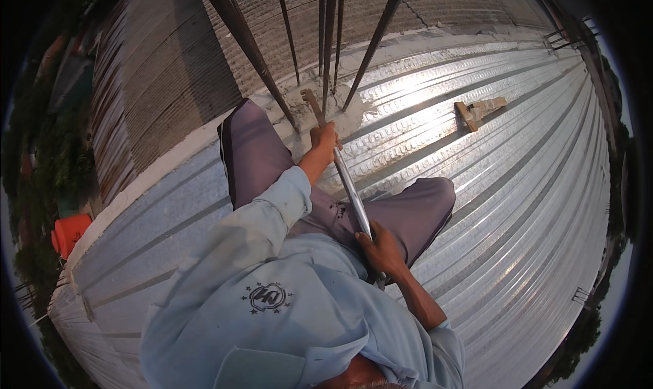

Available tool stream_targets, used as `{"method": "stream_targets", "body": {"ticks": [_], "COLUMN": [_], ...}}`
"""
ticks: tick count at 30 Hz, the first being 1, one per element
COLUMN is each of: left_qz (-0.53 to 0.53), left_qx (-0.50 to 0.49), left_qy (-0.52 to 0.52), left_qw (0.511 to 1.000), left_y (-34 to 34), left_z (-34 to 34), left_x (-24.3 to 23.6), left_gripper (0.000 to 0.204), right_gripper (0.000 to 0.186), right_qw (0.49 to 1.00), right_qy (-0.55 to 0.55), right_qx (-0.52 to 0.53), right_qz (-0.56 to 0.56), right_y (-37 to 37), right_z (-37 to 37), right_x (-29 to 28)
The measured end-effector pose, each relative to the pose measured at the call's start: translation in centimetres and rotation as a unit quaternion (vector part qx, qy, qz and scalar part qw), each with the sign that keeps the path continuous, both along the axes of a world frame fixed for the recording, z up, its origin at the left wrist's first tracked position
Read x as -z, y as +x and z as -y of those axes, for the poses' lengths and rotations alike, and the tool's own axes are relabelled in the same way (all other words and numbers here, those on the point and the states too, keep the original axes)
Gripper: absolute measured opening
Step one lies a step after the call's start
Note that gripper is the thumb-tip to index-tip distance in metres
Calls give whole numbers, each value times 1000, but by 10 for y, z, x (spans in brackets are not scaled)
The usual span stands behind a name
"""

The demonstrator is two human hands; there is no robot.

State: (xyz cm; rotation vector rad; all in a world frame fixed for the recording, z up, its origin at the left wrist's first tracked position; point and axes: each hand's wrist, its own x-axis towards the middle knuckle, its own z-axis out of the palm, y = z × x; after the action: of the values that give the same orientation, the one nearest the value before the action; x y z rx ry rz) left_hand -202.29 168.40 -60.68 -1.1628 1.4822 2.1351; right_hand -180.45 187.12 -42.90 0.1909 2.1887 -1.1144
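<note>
Evidently, both hands are on one bar: the left hand (325, 137) is wrapped around its far part, just below the brown, notched head (311, 103), and the right hand (382, 249) grips the silver shaft (349, 185) near its near end. The hands are apart, with a bare stretch of shaft between them. The bar slants from far left to near right, between the person's bent knees, and its head lies among upright rods (253, 52) that rise from rough cement (350, 120) at the far side of the metal roof (510, 205). Whether the notch touches a rod, I cannot tell; no rod is plainly seated in it. The step in hand looks to be placing the head against a rod, and not yet levering. The next move seems to call for choosing one rod, fitting the notch squarely around it, and then, with the right hand kept low on the shaft for leverage, pulling steadily from a firm seat. A wood piece (468, 117) lies on the roof to the right, well apart from the bar, and a red tank (70, 234) stands beyond the left edge.
</note>
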Motion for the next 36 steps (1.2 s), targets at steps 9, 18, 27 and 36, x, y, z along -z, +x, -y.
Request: {"method": "stream_targets", "body": {"ticks": [9, 18, 27, 36], "left_qz": [26, -42, 73, 97], "left_qx": [-34, -59, -25, -46], "left_qy": [9, 108, 63, -4], "left_qw": [999, 991, 995, 994], "left_y": [-28, 34, 74, 1], "left_z": [16, -11, -24, -4], "left_x": [7, -61, -20, 5], "left_gripper": [31, 28, 23, 23], "right_gripper": [35, 36, 37, 36], "right_qw": [998, 998, 998, 998], "right_qy": [34, 61, 27, -17], "right_qx": [-8, 14, 11, 49], "right_qz": [-59, -6, 59, 31], "right_y": [-44, -5, 28, -15], "right_z": [50, 16, 0, 40], "right_x": [50, -33, -29, 23]}}
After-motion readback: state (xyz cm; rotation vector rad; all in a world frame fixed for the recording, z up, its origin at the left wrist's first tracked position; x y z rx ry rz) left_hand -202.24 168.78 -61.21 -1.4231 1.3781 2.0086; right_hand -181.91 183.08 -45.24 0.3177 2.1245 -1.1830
